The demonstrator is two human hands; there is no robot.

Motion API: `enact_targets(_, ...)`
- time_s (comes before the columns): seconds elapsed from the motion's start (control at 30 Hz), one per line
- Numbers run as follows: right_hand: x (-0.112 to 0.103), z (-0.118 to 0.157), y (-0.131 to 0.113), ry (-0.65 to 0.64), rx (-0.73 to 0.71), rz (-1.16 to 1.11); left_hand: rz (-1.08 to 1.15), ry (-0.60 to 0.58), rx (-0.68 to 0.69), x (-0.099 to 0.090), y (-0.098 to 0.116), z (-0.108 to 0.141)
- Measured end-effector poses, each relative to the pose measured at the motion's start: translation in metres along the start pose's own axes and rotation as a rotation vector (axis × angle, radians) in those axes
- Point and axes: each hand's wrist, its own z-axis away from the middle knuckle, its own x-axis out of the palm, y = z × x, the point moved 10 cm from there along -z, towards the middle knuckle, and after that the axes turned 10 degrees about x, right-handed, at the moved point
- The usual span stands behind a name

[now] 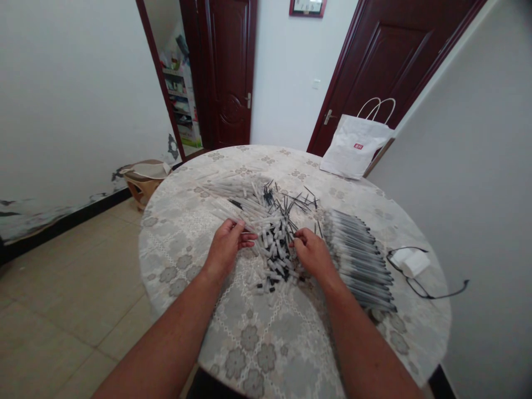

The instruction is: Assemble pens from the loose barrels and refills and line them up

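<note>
My left hand (233, 241) is closed in a pinch at the left edge of the pen parts, its thumb and forefinger on a clear pen barrel (226, 213). Opposite it, my right hand (311, 252) has its fingertips pinched at a thin dark pen refill (292, 224). Between the hands lies a heap of translucent pen caps (276, 252) with small black pieces among them. Beyond the left hand, more barrels (245, 208) lie loosely side by side. Dark refills (301, 202) are scattered behind the right hand.
Right of my right arm, assembled-looking pens (361, 257) lie in a neat row. Eyeglasses (419, 288) and a crumpled white tissue (415, 263) lie near the right edge of the round, cloth-covered table (174, 244). A white paper bag (355, 147) stands at the back right.
</note>
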Motion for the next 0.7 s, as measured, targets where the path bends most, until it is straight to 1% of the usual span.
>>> enact_targets(0.1,-0.004,0.003,-0.007,0.07,-0.07,0.079,0.092,-0.034,-0.033,0.006,-0.003,0.001)
enact_targets(0.17,-0.008,0.006,-0.014,0.105,-0.128,0.084,0.146,-0.049,-0.042,0.008,-0.004,0.001)
enact_targets(0.23,-0.012,0.012,-0.026,0.123,-0.217,0.063,0.193,-0.056,-0.046,0.01,-0.004,0.001)
enact_targets(0.37,-0.008,0.03,-0.054,0.076,-0.453,0.069,0.235,-0.049,-0.031,0.011,0.0,0.0)
enact_targets(0.43,-0.003,0.037,-0.063,0.062,-0.533,0.111,0.231,-0.045,-0.019,0.011,0.002,0.001)
enact_targets(0.53,0.002,0.041,-0.066,0.068,-0.578,0.156,0.214,-0.054,0.004,0.012,0.005,0.002)
enact_targets(0.7,0.005,0.041,-0.067,0.07,-0.59,0.21,0.192,-0.068,0.024,0.013,0.005,0.003)
